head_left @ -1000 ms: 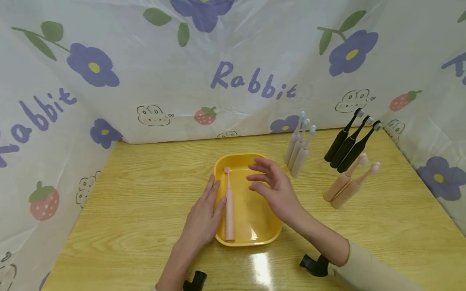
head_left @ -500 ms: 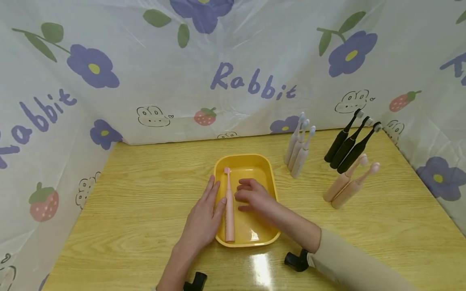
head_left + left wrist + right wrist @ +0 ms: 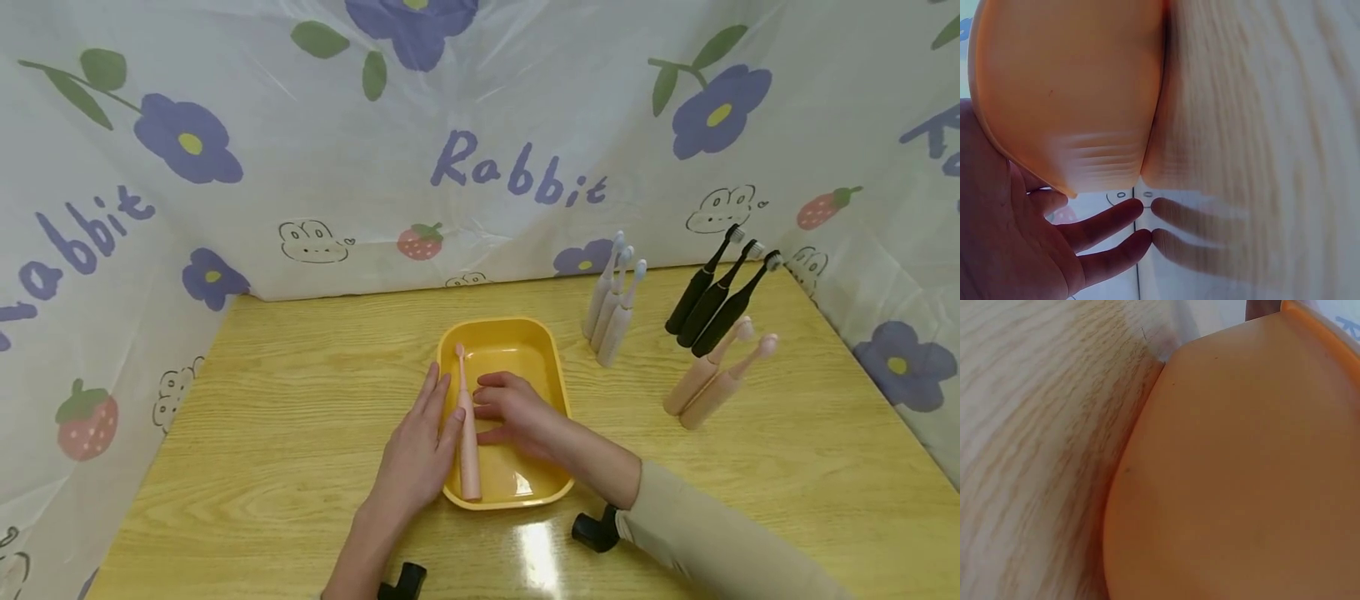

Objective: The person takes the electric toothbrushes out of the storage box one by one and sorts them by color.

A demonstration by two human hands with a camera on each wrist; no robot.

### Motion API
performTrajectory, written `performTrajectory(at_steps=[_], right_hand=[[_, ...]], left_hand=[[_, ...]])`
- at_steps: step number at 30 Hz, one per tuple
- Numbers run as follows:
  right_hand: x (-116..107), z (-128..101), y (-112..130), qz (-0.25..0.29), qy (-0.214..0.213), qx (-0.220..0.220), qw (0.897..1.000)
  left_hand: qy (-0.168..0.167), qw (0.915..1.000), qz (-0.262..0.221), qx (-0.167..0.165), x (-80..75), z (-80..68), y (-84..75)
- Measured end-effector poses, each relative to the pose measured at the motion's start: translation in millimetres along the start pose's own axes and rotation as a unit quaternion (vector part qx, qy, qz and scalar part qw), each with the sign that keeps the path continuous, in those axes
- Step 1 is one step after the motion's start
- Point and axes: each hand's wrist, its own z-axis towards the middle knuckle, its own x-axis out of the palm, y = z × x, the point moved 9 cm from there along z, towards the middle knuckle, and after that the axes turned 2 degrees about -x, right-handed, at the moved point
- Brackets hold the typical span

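A pink electric toothbrush lies lengthwise along the left side of a yellow tray, its brush head toward the far end. My left hand rests on the tray's left rim, with the thumb over the inside beside the toothbrush handle. In the left wrist view, two extended fingers of that hand reach down along the tray's outside to the table. My right hand is inside the tray, its spread, bent fingers at the toothbrush's right side, seemingly touching the handle. The right wrist view shows mostly the tray's outer wall.
White toothbrushes stand right of the tray. Farther right stand black toothbrushes, with two pink ones in front of them. All stand on a wooden table. A patterned sheet encloses the table's back and sides.
My right hand has come down and leftward into the tray, up to the toothbrush. The toothbrush has turned slightly, its head shifting left. My left hand has stayed in place.
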Motion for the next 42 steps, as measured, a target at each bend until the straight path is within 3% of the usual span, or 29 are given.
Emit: performTrajectory(at_steps=[7, 17, 23, 31, 42], right_hand=[[8, 3, -3, -0.03, 0.03, 0.004, 0.999], [21, -2, -12, -0.097, 0.124, 0.024, 0.987], [19, -6, -10, -0.145, 0.135, 0.018, 0.98], [10, -12, -1, -0.167, 0.143, -0.005, 0.975], [-10, -30, 38, -0.206, 0.098, -0.081, 0.97]], left_hand=[[-0.002, 1.0, 0.0, 0.002, 0.0, -0.8, 1.0], [0.003, 1.0, -0.005, 0.002, 0.6, -1.5, 0.7], [0.002, 0.9999, -0.006, 0.008, 1.2, -1.6, -0.8], [0.003, 1.0, -0.001, 0.009, 1.4, -1.5, -2.6], [0.01, 0.9999, 0.006, -0.005, 2.4, -0.5, 0.9]])
